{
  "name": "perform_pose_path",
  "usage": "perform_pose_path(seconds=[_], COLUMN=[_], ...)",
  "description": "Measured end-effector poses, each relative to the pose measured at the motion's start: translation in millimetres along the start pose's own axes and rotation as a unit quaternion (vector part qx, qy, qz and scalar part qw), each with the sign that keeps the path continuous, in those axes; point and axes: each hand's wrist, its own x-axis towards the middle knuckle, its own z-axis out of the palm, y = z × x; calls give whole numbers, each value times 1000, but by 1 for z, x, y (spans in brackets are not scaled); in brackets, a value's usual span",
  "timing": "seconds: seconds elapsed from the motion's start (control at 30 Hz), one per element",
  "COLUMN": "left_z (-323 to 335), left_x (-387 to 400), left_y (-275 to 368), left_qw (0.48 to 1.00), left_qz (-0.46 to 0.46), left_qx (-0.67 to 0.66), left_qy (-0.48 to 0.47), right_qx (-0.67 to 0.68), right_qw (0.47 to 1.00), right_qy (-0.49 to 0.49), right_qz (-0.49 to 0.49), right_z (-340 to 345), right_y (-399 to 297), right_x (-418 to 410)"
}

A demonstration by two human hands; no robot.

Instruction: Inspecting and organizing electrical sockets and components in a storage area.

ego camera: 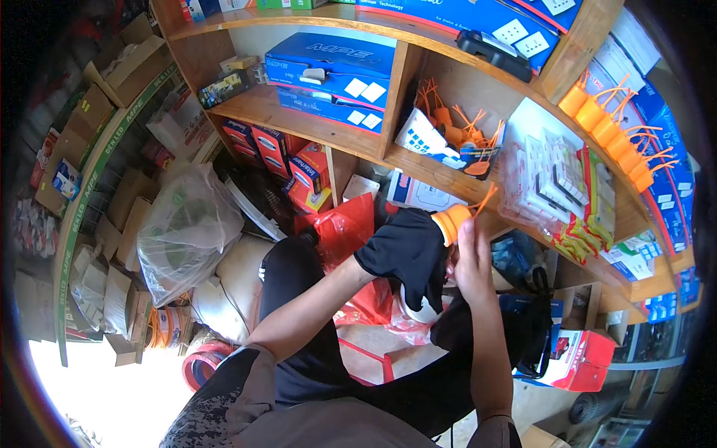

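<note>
Loose black cloth [400,246] covers my left hand [414,241], hiding its fingers; part of the cloth hangs below. At its far end is an orange lamp holder [452,220] with short orange wires sticking out, held between my hands. My right hand [473,257] is bare, its fingers upright against the near right side of the holder; the thumb side is partly hidden. Behind and below my hands are a red plastic bag [344,224] and a round white object [417,308], partly covered by the cloth.
Wooden shelves [313,120] stand in front, with blue boxes [336,61] and more orange lamp holders [610,129] on the right ledge. A clear plastic bag [187,235] lies left of my knee. A red and white box [582,358] sits at the right.
</note>
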Motion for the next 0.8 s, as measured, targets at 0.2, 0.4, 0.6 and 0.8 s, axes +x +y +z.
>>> perform_pose_path(seconds=[0.2, 0.4, 0.6, 0.8], left_z=[-25, -25, 26, 16], left_x=[9, 1, 0, 2], left_y=[10, 20, -6, 10], left_qw=[993, 986, 992, 980], left_qz=[45, 13, -15, -21], left_qx=[-106, 135, 96, 82], left_qy=[-22, -92, 79, 180], right_qx=[-3, -36, -198, -246], right_qw=[999, 997, 975, 969], right_qy=[-19, 55, 76, -2], right_qz=[-35, 29, -64, -7], right_z=[-2, 3, -15, -27], right_y=[-8, -12, 8, -4], right_x=[3, 4, 14, 12])
